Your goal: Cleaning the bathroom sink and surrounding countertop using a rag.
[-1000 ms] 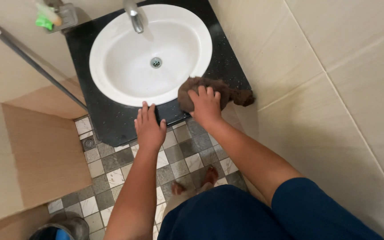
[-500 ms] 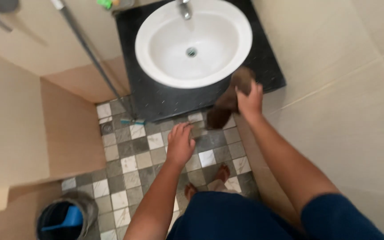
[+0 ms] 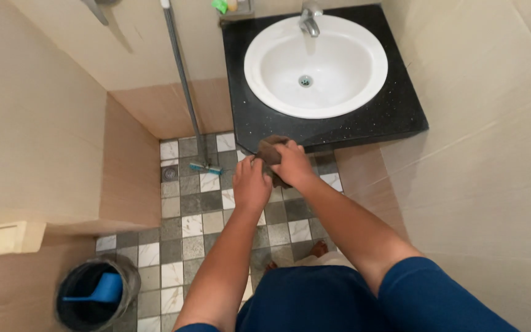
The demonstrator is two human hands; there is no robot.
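Centre frame: both hands, left hand (image 3: 251, 184) and right hand (image 3: 291, 162), fingers closed on brown cloth (image 3: 270, 150), beside black surface (image 3: 333, 126) edge.

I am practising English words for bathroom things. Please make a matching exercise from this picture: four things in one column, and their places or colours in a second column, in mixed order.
1. cloth
2. sink
3. scoop
4. squeegee

a. blue, in the dark bucket
b. white, set in the black counter
c. brown, in both hands
d. leaning on the wall, head on the floor tiles

Pairs: 1-c, 2-b, 3-a, 4-d
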